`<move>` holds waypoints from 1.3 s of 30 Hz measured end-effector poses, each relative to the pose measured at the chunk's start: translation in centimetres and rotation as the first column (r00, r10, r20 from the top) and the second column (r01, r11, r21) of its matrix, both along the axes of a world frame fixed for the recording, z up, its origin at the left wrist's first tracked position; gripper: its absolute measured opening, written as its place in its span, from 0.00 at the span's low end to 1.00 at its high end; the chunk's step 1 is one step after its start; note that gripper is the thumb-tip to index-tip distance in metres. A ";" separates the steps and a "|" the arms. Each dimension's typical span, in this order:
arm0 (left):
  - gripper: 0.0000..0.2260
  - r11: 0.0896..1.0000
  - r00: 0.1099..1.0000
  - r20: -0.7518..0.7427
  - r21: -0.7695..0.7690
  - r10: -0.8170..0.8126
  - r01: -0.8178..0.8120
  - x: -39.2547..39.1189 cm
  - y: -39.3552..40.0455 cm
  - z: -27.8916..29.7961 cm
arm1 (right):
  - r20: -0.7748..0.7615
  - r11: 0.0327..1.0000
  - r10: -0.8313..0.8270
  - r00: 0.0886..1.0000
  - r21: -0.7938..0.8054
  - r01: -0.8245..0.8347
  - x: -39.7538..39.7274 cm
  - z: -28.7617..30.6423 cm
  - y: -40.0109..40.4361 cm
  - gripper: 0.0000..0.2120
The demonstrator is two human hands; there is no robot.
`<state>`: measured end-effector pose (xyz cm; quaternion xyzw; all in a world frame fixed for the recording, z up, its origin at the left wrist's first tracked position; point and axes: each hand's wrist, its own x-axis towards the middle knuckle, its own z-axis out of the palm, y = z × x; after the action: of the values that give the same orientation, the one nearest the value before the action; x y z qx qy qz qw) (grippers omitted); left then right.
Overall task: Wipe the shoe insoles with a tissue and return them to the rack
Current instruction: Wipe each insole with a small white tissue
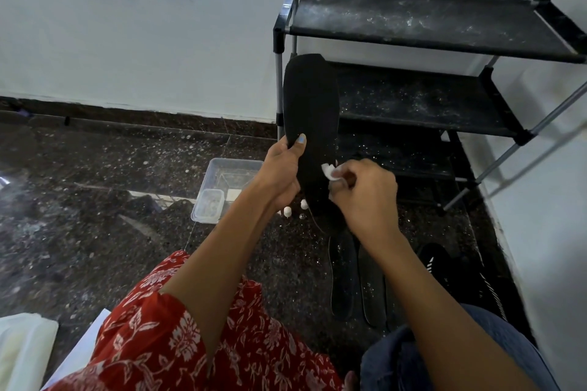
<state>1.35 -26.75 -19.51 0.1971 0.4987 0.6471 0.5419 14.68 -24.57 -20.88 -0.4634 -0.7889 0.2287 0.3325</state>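
My left hand grips a black insole by its left edge and holds it upright in front of the black shoe rack. The thumb lies across the insole's face. My right hand pinches a small white tissue and presses it against the insole's lower right edge. Two more black insoles lie side by side on the floor below my hands. The rack's shelves look dusty and bare.
A clear plastic tray with a smaller container stands on the dark speckled floor left of my hands. Small white wads lie near it. A black shoe rests at the right, by the white wall. White objects sit bottom left.
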 end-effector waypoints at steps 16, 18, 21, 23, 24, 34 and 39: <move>0.13 0.999 0.999 0.004 0.020 0.037 -0.037 -0.1 -0.2 0.5 | 0.010 0.803 0.505 0.863 -0.372 -0.466 -0.2 1.1 -1.8 0.06; 0.14 0.999 0.999 0.007 0.022 0.041 -0.041 -0.3 -0.2 0.4 | -0.121 0.838 0.396 0.910 -0.357 -0.412 0.0 1.4 -1.0 0.05; 0.12 1.000 1.000 -0.014 0.002 -0.016 0.016 -0.4 -0.2 0.6 | -0.284 0.981 0.090 0.955 -0.140 -0.134 0.2 1.4 0.0 0.06; 0.11 0.994 0.994 0.002 0.019 -0.107 0.107 0.1 0.2 0.7 | -0.281 0.999 0.033 0.959 0.014 -0.031 0.1 1.3 0.3 0.07; 0.11 0.990 0.991 0.007 0.026 -0.137 0.136 0.2 0.2 0.6 | -0.253 0.996 0.080 0.964 0.065 -0.066 -0.3 1.1 0.1 0.07; 0.13 0.978 0.975 0.087 0.035 -0.206 0.204 -0.1 -0.7 0.1 | -0.071 0.962 -0.125 0.990 0.234 0.138 0.9 0.7 1.9 0.06; 0.12 0.983 0.979 0.101 0.054 -0.179 0.175 -0.1 -0.6 0.3 | -0.145 0.961 0.044 0.988 0.277 -0.002 0.4 1.1 1.3 0.05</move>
<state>1.21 -27.33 -19.23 0.2184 0.4355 0.6167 0.6183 15.07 -23.31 -19.82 -0.3846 -0.7914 0.1543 0.4494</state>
